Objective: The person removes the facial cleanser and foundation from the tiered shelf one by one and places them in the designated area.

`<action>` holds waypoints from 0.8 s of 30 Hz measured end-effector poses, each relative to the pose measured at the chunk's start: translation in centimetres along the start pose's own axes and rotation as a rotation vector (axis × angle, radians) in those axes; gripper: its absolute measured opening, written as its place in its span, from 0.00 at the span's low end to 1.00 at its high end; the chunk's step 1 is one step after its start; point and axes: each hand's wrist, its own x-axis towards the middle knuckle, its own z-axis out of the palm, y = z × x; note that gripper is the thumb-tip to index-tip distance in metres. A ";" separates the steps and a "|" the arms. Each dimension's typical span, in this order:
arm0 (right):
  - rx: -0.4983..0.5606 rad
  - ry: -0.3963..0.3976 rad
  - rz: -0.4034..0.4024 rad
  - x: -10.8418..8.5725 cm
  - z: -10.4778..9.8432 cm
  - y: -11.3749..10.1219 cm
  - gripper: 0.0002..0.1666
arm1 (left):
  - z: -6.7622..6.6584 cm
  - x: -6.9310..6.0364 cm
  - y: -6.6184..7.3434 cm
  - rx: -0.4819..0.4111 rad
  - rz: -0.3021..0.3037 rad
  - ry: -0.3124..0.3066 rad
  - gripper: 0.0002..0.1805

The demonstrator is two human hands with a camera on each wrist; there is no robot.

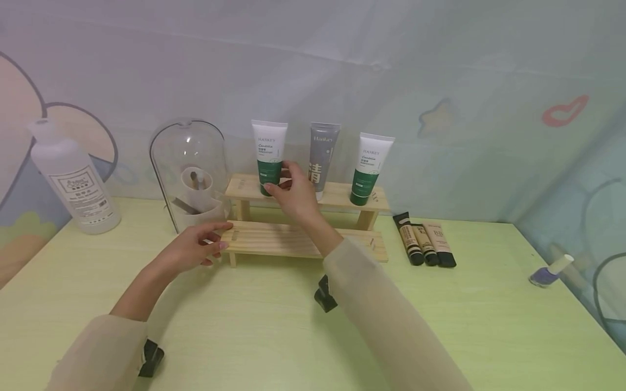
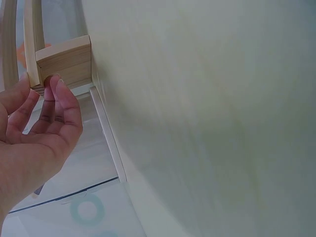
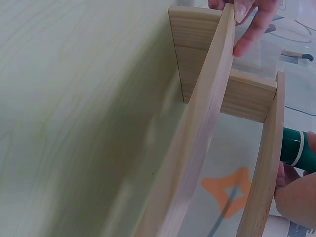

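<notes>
Right sleeve (image 1: 391, 315), cream-coloured, looms closest at about five o'clock, with the left sleeve (image 1: 98, 353) down at eight, taking the middle of the wooden stand (image 1: 283, 238) as the centre of our dial, as the head camera has it. And what a neat hold from the right hand (image 1: 299, 194) at twelve! Its grip is narrow, thumb and fingers round the low green end of the white-and-green tube (image 1: 270, 144). That tube is upright at eleven o'clock, cap down at the left end of the upper shelf; whether its full weight rests there, I can't tell.

Over to nine o'clock, where the left hand (image 1: 195, 250) has its grip pinched on the left end of the lower shelf, thumb on one face, fingertips on the other. Sharing the upper shelf, a grey tube (image 1: 324, 149) stands at twelve, just beside the right hand, and a second white-and-green tube (image 1: 370, 163) at two.

Wider out on the worktop (image 1: 244, 336): three small tubes (image 1: 424, 241) lie side by side at three, a purple nail polish bottle (image 1: 545, 276) well beyond them. A clear dome (image 1: 166, 155) is at ten, white cups (image 1: 198, 193) showing inside; a large white bottle (image 1: 75, 184) stands at nine.
</notes>
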 end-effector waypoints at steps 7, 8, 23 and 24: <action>-0.013 0.016 -0.026 0.1 0.0 0.0 0.28 | -0.1 -0.1 0.0 0.003 -0.005 0.000 0.26; -0.017 0.018 -0.026 0.1 0.0 0.0 0.28 | -0.1 -0.1 0.0 0.002 -0.006 0.001 0.26; -0.035 -0.008 -0.053 -0.7 -0.3 -0.1 0.25 | -0.1 -0.1 0.0 -0.021 -0.011 -0.001 0.26; -0.033 -0.010 -0.056 -0.8 -0.3 -0.1 0.25 | -0.1 -0.1 0.0 -0.021 -0.010 -0.001 0.26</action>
